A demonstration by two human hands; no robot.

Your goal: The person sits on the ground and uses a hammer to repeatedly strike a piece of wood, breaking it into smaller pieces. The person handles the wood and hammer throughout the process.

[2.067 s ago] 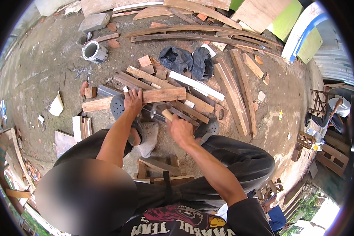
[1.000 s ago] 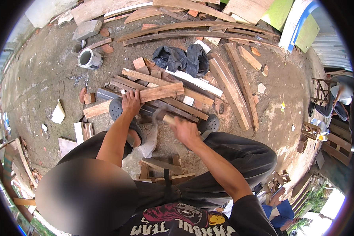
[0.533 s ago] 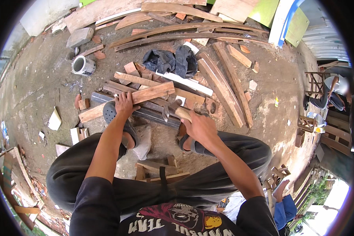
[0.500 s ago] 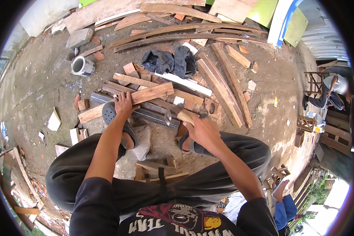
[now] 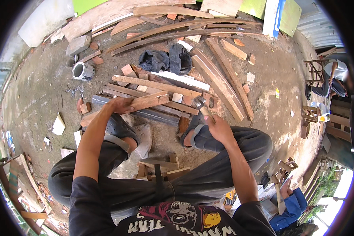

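Head view: my two hands are well apart, each busy with its own thing. My left hand (image 5: 121,105) is clamped on a short brown board (image 5: 150,100), which slants across the loose timber in front of my feet and crosses over a dark grey bar (image 5: 156,115). The board's other end shows past my wrist, to the left of my left clog (image 5: 118,126). My right hand (image 5: 220,129) is wrapped round the wooden handle of a hammer (image 5: 201,104), out near my right clog (image 5: 190,126). The hammer's metal head is right by the end of a long plank (image 5: 155,85); whether the two touch, I cannot tell. Farther out lie a white strip (image 5: 185,80) and a crumpled black bundle (image 5: 165,59) (bag or cloth, I can't say which). An open can (image 5: 83,72) is on the ground to the left, near a grey block (image 5: 78,45). Long beams (image 5: 216,84) lie to the right, and a person (image 5: 336,74) is at the far right edge.
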